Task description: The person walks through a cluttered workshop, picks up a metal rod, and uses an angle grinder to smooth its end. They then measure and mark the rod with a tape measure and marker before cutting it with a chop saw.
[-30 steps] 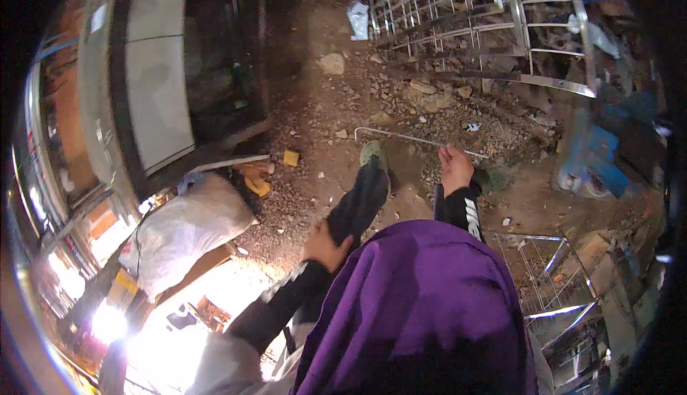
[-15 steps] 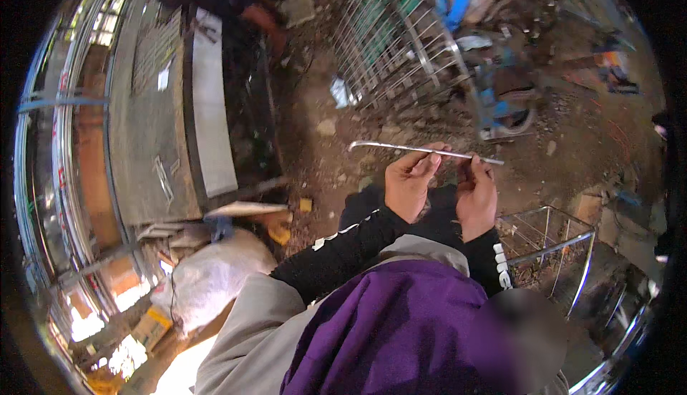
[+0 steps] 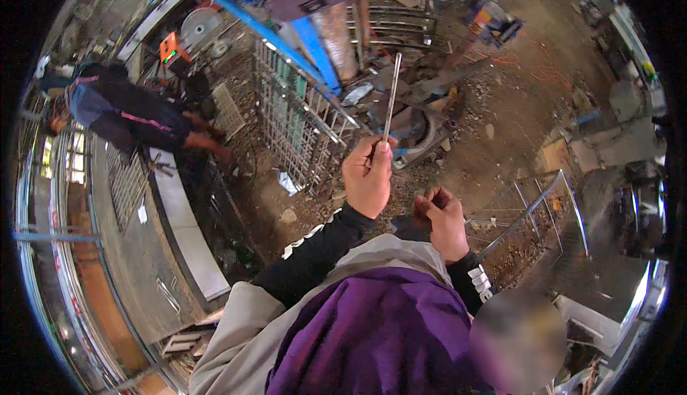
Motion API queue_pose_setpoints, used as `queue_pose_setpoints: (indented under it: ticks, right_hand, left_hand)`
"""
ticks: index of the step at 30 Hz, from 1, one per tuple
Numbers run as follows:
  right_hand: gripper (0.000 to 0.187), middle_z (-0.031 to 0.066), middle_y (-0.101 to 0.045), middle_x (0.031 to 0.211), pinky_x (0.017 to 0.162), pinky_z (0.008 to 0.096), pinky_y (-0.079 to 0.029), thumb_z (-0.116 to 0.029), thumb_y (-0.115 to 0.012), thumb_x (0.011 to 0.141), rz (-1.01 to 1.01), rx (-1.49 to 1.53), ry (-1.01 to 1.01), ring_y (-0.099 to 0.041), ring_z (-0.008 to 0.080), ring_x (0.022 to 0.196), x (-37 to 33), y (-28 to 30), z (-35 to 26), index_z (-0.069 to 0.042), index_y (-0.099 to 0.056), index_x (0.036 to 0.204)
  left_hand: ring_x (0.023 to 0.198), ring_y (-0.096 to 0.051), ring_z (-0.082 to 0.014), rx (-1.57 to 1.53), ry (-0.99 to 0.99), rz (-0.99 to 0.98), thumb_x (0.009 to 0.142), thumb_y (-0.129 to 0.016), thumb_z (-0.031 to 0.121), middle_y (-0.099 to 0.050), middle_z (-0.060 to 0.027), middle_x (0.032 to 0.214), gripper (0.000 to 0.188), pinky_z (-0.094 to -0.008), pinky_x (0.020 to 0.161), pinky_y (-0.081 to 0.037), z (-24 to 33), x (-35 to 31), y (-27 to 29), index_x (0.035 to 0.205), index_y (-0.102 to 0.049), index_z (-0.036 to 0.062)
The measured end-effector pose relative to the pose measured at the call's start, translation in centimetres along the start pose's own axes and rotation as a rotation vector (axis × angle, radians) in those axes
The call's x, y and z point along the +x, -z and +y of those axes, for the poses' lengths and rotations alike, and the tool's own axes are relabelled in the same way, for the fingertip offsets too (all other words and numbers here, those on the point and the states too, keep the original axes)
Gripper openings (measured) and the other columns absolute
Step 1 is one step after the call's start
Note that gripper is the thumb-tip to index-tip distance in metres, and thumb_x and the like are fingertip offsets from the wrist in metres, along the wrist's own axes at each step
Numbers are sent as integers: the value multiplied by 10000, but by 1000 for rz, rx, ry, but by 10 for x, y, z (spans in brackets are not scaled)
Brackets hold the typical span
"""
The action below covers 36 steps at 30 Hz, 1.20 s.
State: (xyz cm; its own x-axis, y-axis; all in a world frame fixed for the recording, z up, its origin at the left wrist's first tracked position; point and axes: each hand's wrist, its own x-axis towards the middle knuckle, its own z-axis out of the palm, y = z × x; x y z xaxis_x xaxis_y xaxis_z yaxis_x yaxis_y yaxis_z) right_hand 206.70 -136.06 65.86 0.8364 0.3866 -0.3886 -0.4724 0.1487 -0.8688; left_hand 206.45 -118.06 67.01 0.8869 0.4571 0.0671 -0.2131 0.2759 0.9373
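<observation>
My left hand (image 3: 368, 182) pinches a thin shiny metal rod (image 3: 393, 94) between thumb and fingers. The rod points away from me, slightly tilted to the right, and its far end looks straight. Its near end is hidden in the grip. To the right and a little nearer, my right hand (image 3: 448, 222) is off the rod. Its fingers are curled with thumb and forefinger close together; whether something small lies between them I cannot make out.
Ahead on the dirt floor leans a metal grille (image 3: 290, 112), beside blue beams (image 3: 315, 51). A metal frame (image 3: 533, 212) stands at right. A wooden workbench (image 3: 132, 252) lies at left, where another person (image 3: 136, 109) bends over. An orange cable (image 3: 551, 73) lies far right.
The rod has swung from lying crosswise in both hands to pointing away in my left hand alone. My right hand has let go of it and drawn nearer. The view has shifted too.
</observation>
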Motion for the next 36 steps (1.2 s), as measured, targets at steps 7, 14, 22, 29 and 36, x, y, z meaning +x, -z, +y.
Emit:
queue_pose_setpoints:
  ticks: [7, 14, 22, 29, 36]
  right_hand:
    - [217, 15, -612, 735, 589, 285, -495, -96, -723, 932, 31, -161, 160, -588, 108, 657, 65, 67, -32, -56, -542, 821]
    - [224, 122, -653, 715, 684, 389, -536, -200, -763, 841, -78, -919, 160, -674, 229, 716, 132, 158, -16, 2, -669, 863]
    - [269, 166, -734, 935, 777, 413, -540, -272, -722, 891, -488, -1209, -114, -701, 322, 861, 160, 248, 27, -25, -728, 997]
    - [225, 112, -712, 848, 717, 367, -517, -219, -700, 929, -131, -858, 44, -661, 219, 749, 243, 213, 36, -27, -709, 1047]
    - [224, 110, -716, 916, 786, 350, -522, -191, -700, 925, -121, -886, -131, -676, 217, 851, 229, 183, 14, -21, -703, 1069]
  left_hand:
    - [787, -652, -181, 547, -134, 53, 998, -642, 162, -719, -110, 909, 183, -310, 732, -507, -16, 43, -37, 1013, -698, -11]
    - [670, -650, -272, 879, -101, 121, 928, -731, 145, -684, -147, 801, 149, -353, 641, -509, -63, 48, 0, 955, -705, 1]
    - [688, -646, -227, 1138, 297, 125, 919, -743, 221, -686, -129, 806, 209, -343, 651, -500, -66, -9, 84, 998, -742, 27]
    - [637, -595, -321, 1238, 275, -3, 941, -706, 289, -639, -158, 740, 241, -429, 593, -445, -138, 55, 96, 942, -744, 52]
    - [589, -577, -338, 1259, 140, -49, 959, -694, 330, -604, -162, 661, 311, -434, 558, -434, -189, 124, 85, 880, -729, 31]
